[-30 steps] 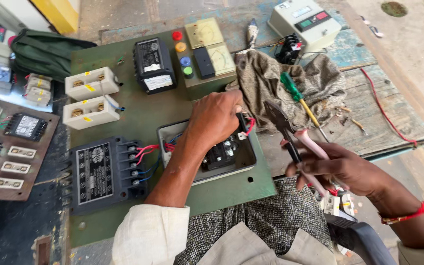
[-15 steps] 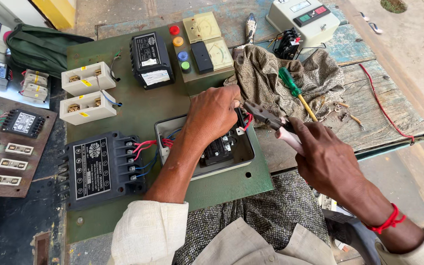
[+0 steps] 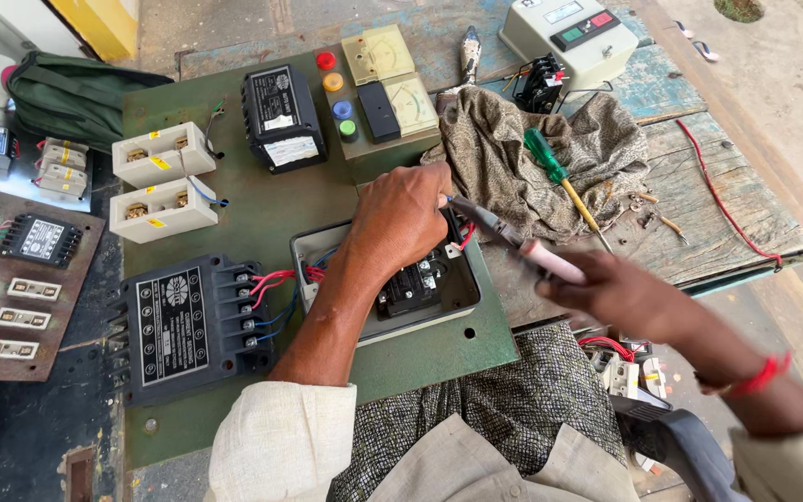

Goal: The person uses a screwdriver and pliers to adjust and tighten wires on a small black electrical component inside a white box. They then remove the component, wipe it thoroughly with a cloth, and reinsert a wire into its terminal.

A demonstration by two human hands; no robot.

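Observation:
My left hand rests over the grey open switch box on the green panel board, fingers down on the black part and wires inside it. My right hand grips pink-handled pliers; their tip points left and reaches the fingertips of my left hand at the box's upper right corner. Red and blue wires run from the box to a black terminal unit at the left.
A green-handled screwdriver lies on a patterned cloth. Two white fuse holders, a black meter and coloured push buttons sit on the board. A white control box stands behind. A red wire crosses the wooden table.
My right hand has come up from the lower right and carried the pliers left to the box, their tip now at my left fingers. My left hand stayed on the box.

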